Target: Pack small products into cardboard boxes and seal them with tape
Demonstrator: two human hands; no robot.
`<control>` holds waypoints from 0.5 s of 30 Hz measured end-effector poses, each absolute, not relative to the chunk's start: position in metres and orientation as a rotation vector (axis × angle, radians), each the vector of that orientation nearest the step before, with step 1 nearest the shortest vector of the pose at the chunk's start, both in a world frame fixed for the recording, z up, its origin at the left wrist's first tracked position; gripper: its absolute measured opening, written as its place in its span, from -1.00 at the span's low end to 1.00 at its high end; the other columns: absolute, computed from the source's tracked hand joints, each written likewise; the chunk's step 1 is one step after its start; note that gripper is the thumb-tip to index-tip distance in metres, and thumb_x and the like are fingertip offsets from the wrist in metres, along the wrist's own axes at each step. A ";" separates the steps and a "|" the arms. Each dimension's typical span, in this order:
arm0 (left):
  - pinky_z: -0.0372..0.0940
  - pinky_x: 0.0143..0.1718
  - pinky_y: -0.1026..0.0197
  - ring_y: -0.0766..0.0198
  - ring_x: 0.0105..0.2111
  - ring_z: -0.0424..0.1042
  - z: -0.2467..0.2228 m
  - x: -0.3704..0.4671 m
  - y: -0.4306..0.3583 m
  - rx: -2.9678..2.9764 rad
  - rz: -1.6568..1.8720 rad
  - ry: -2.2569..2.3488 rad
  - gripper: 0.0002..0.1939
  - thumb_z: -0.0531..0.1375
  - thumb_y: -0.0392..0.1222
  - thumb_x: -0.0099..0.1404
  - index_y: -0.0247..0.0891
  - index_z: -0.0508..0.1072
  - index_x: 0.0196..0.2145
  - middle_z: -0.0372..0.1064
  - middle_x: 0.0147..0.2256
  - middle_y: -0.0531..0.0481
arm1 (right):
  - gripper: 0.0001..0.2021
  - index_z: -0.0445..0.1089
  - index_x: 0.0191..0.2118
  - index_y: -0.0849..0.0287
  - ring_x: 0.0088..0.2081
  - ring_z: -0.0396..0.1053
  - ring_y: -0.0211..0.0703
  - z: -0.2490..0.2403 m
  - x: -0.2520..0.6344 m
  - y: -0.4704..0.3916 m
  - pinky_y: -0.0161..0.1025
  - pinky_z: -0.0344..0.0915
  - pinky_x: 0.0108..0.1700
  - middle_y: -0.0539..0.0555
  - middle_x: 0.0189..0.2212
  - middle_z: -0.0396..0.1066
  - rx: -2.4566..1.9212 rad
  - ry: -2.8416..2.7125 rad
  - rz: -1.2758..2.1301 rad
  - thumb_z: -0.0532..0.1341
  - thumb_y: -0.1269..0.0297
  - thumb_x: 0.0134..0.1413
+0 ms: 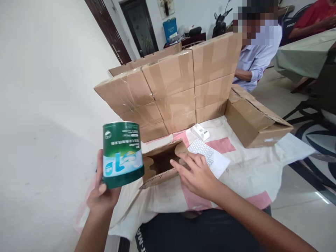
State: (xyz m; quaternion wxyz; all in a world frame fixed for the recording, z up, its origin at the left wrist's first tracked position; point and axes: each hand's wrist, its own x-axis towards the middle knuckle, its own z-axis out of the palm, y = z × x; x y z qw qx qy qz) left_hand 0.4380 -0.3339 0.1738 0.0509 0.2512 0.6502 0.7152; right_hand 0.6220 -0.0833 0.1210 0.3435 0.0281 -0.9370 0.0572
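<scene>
White cloth (252,168) with pink patches spreads across the head view, stacked cartons (173,77) at its far side and an open box (160,177) nearer. By the box's left end, the left hand (105,196) holds up the tin (122,154), fingers behind and thumb at its base, while the right hand (196,175), fingers loosely spread and gripping nothing, is at the end flap (180,147). Keeping the box's mouth clear seems the step in hand; the next move would call for flaps held back and the tin brought over.
</scene>
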 end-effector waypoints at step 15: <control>0.27 0.27 -0.11 0.11 0.16 0.43 0.165 0.406 -0.294 2.028 0.231 2.134 -0.34 0.06 -0.34 0.30 0.19 0.29 0.28 0.43 0.15 0.05 | -0.67 0.36 -0.08 0.15 -0.04 0.29 -0.01 0.088 0.606 -0.072 -0.03 0.38 -0.03 0.17 -0.12 0.34 0.127 -2.240 0.712 0.03 0.61 0.13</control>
